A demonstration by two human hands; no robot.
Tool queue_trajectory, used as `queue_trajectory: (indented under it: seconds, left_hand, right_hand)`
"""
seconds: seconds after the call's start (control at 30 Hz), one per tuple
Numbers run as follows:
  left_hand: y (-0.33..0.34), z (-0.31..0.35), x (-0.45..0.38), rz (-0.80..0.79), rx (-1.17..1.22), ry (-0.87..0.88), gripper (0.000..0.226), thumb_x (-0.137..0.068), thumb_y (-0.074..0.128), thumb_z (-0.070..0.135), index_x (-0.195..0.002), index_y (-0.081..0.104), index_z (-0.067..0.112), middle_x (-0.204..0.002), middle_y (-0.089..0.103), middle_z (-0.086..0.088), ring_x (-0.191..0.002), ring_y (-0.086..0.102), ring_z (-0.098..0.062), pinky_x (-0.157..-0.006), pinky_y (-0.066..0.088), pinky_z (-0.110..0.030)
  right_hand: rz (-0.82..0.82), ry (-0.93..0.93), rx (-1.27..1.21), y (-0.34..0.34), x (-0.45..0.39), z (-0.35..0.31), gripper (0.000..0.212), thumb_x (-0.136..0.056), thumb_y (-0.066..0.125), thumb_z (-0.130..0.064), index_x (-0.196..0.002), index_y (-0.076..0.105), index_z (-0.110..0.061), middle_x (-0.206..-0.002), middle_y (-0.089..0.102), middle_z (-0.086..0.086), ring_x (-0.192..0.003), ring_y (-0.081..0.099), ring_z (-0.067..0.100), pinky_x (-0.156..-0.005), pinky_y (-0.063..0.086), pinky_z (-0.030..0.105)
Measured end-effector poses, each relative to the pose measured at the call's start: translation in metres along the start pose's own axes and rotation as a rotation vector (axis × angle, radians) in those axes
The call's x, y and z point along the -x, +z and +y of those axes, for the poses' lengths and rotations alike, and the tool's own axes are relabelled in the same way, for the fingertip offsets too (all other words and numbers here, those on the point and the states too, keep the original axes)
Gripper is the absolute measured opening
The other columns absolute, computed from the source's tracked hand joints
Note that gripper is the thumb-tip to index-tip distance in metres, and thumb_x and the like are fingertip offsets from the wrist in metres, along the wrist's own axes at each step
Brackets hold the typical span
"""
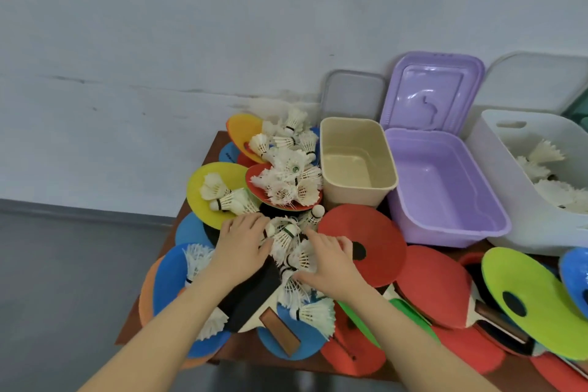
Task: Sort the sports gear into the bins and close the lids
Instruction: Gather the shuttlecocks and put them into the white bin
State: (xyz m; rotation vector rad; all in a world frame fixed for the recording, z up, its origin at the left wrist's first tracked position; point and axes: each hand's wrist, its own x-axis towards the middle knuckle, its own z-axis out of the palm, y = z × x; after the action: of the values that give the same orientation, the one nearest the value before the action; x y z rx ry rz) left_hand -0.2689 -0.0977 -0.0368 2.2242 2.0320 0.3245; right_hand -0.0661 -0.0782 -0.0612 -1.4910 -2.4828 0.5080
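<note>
Head view: both hands' curled fingers (254,226) clamp a shuttlecock cluster (291,245) between them.

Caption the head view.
Both hands gather shuttlecocks from a cluttered table; the beige and purple bins stand empty.

Arms: two bare forearms reach in from the near edge, angling toward each other and away to the far side
Left arm: enters from near left, rising diagonally toward the middle
Right arm: enters from near right, leaning left toward the middle
Left hand (243,240): palm down, fingers (254,223) close together, bent downward and turned to the right
Right hand (329,261): palm down, fingers (318,240) spread and lightly curved, pointing far and left; thumb stretched out to the left
Spacing: the hands sit near each other at about the same depth, apart and not touching
Grip: whether either hand actually holds anything cannot be told
</note>
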Motion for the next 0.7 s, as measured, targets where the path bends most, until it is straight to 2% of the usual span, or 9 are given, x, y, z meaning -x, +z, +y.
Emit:
queue_trajectory:
  seconds: [0.07, 0.17, 0.27, 0.37, 0.53, 0.63, 0.7]
  left_hand:
    - [0.001, -0.008, 0.002, 0.013, -0.016, -0.013, 0.060, -0.082, 0.027, 0.049, -0.122, 0.058, 0.017, -0.121, 0.060, -0.003, -0.111, 0.055, -0.027, -0.092, 0.038, -0.041]
    - [0.007, -0.018, 0.002, 0.040, 0.004, -0.029, 0.054, -0.086, 0.036, 0.050, -0.126, 0.054, 0.019, -0.121, 0.059, -0.003, -0.112, 0.054, -0.027, -0.092, 0.035, -0.041]
    - [0.014, -0.024, -0.001, 0.001, 0.019, -0.035, 0.047, -0.093, 0.044, 0.044, -0.135, 0.044, 0.023, -0.129, 0.053, 0.001, -0.119, 0.047, -0.023, -0.096, 0.029, -0.037]
    - [0.022, -0.025, -0.006, -0.030, 0.018, -0.070, 0.047, -0.095, 0.040, 0.042, -0.140, 0.035, 0.029, -0.134, 0.048, 0.005, -0.124, 0.041, -0.019, -0.096, 0.026, -0.035]
    - [0.033, -0.030, -0.011, -0.048, 0.079, -0.079, 0.043, -0.093, 0.051, 0.039, -0.133, 0.048, 0.027, -0.127, 0.054, 0.004, -0.116, 0.040, -0.022, -0.087, 0.029, -0.035]
    - [0.032, -0.032, -0.008, 0.047, 0.149, -0.085, 0.039, -0.089, 0.056, 0.040, -0.126, 0.057, 0.028, -0.119, 0.058, 0.006, -0.110, 0.042, -0.022, -0.081, 0.025, -0.034]
    - [0.027, -0.028, -0.007, 0.177, 0.159, -0.036, 0.037, -0.088, 0.054, 0.043, -0.119, 0.063, 0.026, -0.110, 0.064, 0.006, -0.101, 0.044, -0.022, -0.077, 0.026, -0.034]
  right_hand:
    - [0.077, 0.005, 0.013, 0.004, -0.001, -0.003, 0.066, -0.083, 0.057, -0.047, -0.140, 0.033, -0.022, -0.128, 0.049, -0.003, -0.123, 0.041, 0.019, -0.101, 0.010, 0.034]
    - [0.187, -0.007, -0.064, 0.002, 0.003, -0.004, 0.052, -0.085, 0.055, -0.043, -0.133, 0.043, -0.025, -0.119, 0.053, -0.008, -0.114, 0.046, 0.015, -0.096, 0.014, 0.029]
    - [0.264, 0.012, -0.152, -0.009, 0.010, -0.002, 0.049, -0.081, 0.049, -0.049, -0.127, 0.047, -0.031, -0.109, 0.050, -0.018, -0.102, 0.047, 0.005, -0.093, 0.017, 0.027]
    - [0.341, 0.063, -0.198, -0.018, 0.014, 0.004, 0.052, -0.078, 0.043, -0.055, -0.124, 0.049, -0.031, -0.108, 0.050, -0.021, -0.101, 0.045, -0.002, -0.092, 0.015, 0.023]
    - [0.341, 0.111, -0.238, -0.023, 0.021, 0.009, 0.047, -0.080, 0.052, -0.049, -0.122, 0.051, -0.029, -0.110, 0.054, -0.019, -0.101, 0.047, -0.002, -0.093, 0.017, 0.024]
    - [0.336, 0.093, -0.229, -0.023, 0.026, 0.008, 0.046, -0.080, 0.051, -0.050, -0.122, 0.051, -0.030, -0.110, 0.054, -0.019, -0.102, 0.047, -0.003, -0.092, 0.016, 0.023]
    - [0.357, 0.075, -0.221, -0.027, 0.027, 0.009, 0.047, -0.079, 0.048, -0.052, -0.121, 0.051, -0.031, -0.109, 0.055, -0.019, -0.101, 0.047, -0.004, -0.091, 0.016, 0.022]
